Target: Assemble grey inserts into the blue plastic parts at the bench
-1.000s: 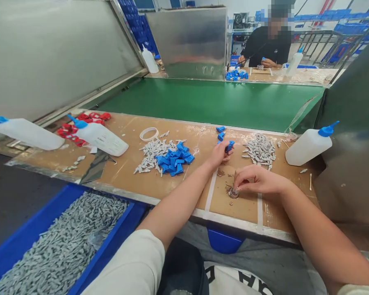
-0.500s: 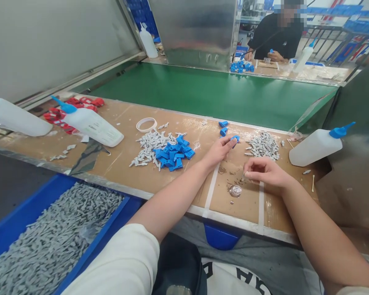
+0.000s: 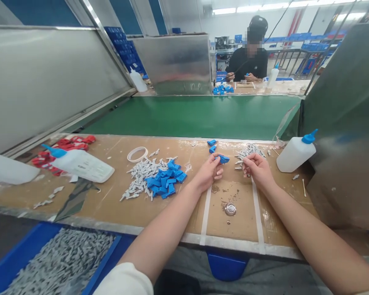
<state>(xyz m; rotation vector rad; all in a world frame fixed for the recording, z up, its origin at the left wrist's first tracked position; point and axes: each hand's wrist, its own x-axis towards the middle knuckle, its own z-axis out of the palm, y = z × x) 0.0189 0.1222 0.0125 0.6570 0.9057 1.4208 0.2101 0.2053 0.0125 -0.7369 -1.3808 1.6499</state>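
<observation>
Between the thumb and fingers of my left hand is a blue plastic part, held just above the bench. My right hand is pinched at the near edge of a pile of small grey plastic parts; whatever its fingertips hold is hidden. Two more blue parts lie beyond my left hand. Left of my left forearm, a heap of blue parts rests against a larger heap of grey parts. A small round metal dish sits on the cardboard between two tape strips.
A white bottle with blue nozzle stands at right; another bottle lies at left by red parts. A tape roll lies behind the heaps. A blue bin of grey parts is below left. Beyond the green belt sits a co-worker.
The view has tilted up. My left hand still holds the blue part, now turned more lengthwise into sight. My right hand has moved forward from the crumbs near the dish to the grey pile.
</observation>
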